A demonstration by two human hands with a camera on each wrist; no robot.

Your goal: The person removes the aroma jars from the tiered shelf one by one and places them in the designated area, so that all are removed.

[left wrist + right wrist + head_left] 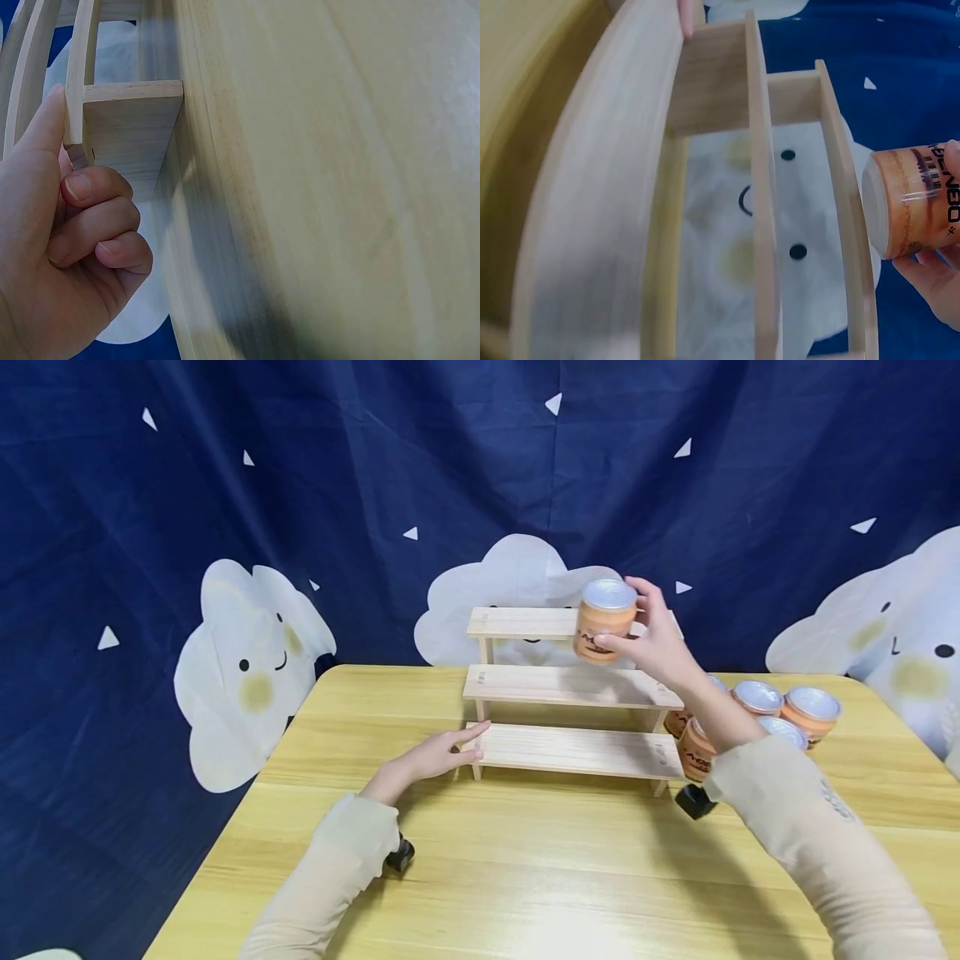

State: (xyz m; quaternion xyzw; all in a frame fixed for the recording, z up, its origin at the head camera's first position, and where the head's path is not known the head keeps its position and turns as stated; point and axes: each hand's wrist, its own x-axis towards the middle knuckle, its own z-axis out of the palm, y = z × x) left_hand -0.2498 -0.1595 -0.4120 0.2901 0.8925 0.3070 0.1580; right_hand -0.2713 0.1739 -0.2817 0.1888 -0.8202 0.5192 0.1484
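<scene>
A three-tier wooden display rack (570,683) stands on the table, its shelves rising in steps towards the back. My left hand (431,757) pinches the left end of the lowest shelf; in the left wrist view the other fingers (97,225) are curled below the shelf board. High on the right, my right hand (660,639) holds an orange can (604,622) with a silvery lid and dark lettering. Held nearly upright, the can is in front of the top shelf in the head view. The right wrist view shows the can (915,201) apart from the top shelf's edge (847,187).
Several matching orange cans (812,710) stand grouped on the table (510,860) just right of the rack, partly behind my right forearm. A dark blue curtain (360,460) with white clouds and triangles hangs behind the table. A black wrist camera (696,802) sits under my right sleeve.
</scene>
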